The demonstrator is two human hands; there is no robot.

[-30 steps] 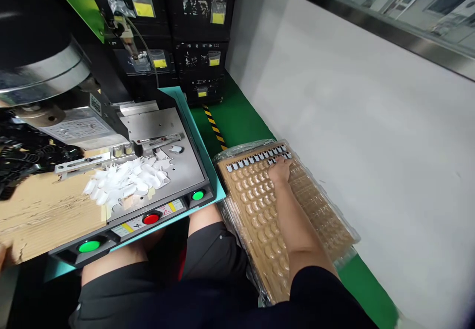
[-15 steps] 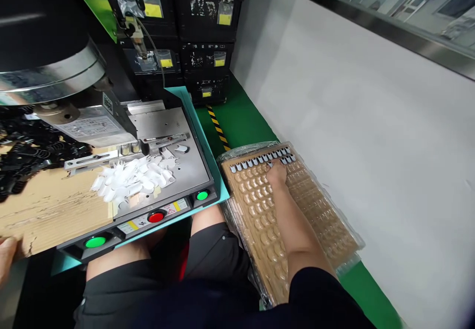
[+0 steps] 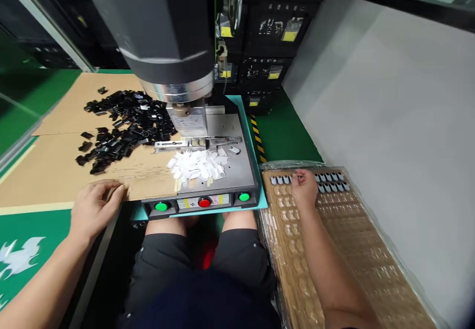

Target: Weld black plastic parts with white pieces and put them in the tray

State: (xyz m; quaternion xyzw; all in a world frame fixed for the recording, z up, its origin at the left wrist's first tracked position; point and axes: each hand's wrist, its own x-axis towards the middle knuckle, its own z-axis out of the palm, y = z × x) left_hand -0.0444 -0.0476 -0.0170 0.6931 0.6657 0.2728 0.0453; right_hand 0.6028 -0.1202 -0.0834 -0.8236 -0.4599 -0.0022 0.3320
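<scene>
My left hand (image 3: pixel 97 208) rests at the front edge of the brown cardboard sheet (image 3: pixel 144 170), loosely curled, with a gap between thumb and forefinger and nothing visible in it. Over the upper rows of a clear plastic tray (image 3: pixel 289 245) on my right is my right hand (image 3: pixel 306 188). Its fingers are bent and closed together, and anything between them is too small to make out. Small light-grey and black parts (image 3: pixel 332 187) fill pockets beside that hand. A pile of white curved pieces (image 3: pixel 200 165) lies on the machine's metal plate (image 3: pixel 237 170).
A heap of black clip-like parts (image 3: pixel 137 126) lies on the cardboard. The press head (image 3: pixel 174 71) hangs over the plate. Green buttons (image 3: pixel 161 206) and a red button (image 3: pixel 204 203) line its front. Black crates (image 3: pixel 274 32) stand behind; a white wall (image 3: pixel 401 96) bounds the right.
The view has swung left, bringing the black parts and my left forearm into sight. My right hand remains over the tray's upper rows, its fingers now curled more upward.
</scene>
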